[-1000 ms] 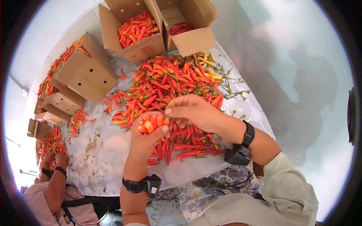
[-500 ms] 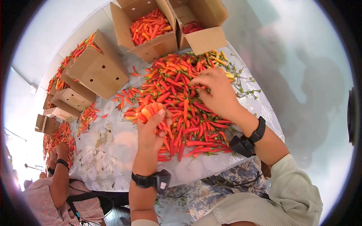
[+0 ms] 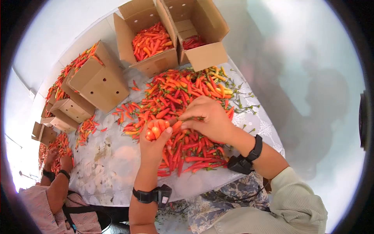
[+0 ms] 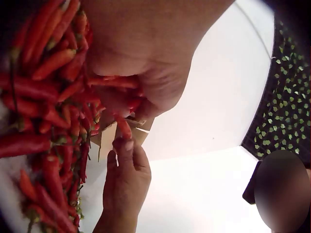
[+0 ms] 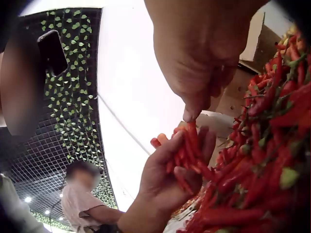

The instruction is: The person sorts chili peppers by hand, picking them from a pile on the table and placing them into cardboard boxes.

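My left hand (image 3: pixel 151 149) grips a bunch of orange-red chili peppers (image 3: pixel 156 130), their rounded ends facing up in the head view. Close beside it, my right hand (image 3: pixel 212 120) pinches one more chili pepper (image 3: pixel 177 125) between thumb and fingers. In the right wrist view this chili (image 5: pixel 192 129) meets the top of the bunch (image 5: pixel 182 154) in the left palm. Both hands are over a large heap of red and orange chilies (image 3: pixel 165 102), some with green stems.
Two open cardboard boxes (image 3: pixel 156 67) with chilies stand behind the heap. More filled boxes (image 3: pixel 103 87) line the left side. Green stems (image 3: pixel 243 108) are scattered at the right of the patterned tablecloth (image 3: pixel 117 171). Another person (image 3: pixel 52 195) works chilies at the far left.
My right hand reached out to the heap half a second ago and has come back to the left hand with a chili pepper. The left hand keeps hold of its bunch.
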A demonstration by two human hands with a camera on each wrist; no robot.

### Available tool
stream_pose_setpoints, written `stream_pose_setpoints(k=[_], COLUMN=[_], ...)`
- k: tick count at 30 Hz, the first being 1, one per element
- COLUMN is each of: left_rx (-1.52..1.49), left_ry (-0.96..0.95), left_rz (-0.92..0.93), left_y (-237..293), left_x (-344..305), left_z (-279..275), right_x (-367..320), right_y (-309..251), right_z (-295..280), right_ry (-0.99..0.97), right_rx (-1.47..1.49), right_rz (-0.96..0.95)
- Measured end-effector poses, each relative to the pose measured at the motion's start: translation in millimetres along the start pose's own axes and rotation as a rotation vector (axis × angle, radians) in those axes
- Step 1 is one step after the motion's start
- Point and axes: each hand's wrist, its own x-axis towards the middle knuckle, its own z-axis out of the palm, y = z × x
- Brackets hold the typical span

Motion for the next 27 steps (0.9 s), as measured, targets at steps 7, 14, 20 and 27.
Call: stream_pose_setpoints(k=[7,14,20,27], left_rx=[0.056,-0.073,-0.236,-0.354], left_ry=[-0.089,-0.129,-0.201,-0.126], left_rz=[-0.018,-0.126,-0.153,-0.125], left_y=[-5,3,3,9], left_x=[-4,-5,-3,4], left_z=[2,4,2,-17], right_x=[-4,-5,-5,-2], right_y=[-1,-5,6,33], right_z=[7,5,8,-8], right_ry=[0.117,-0.145,-0.211,0.347], right_rx=[0.052,0.317,0.845,0.347], right_rz=[0.03,0.331,0.591,0.564])
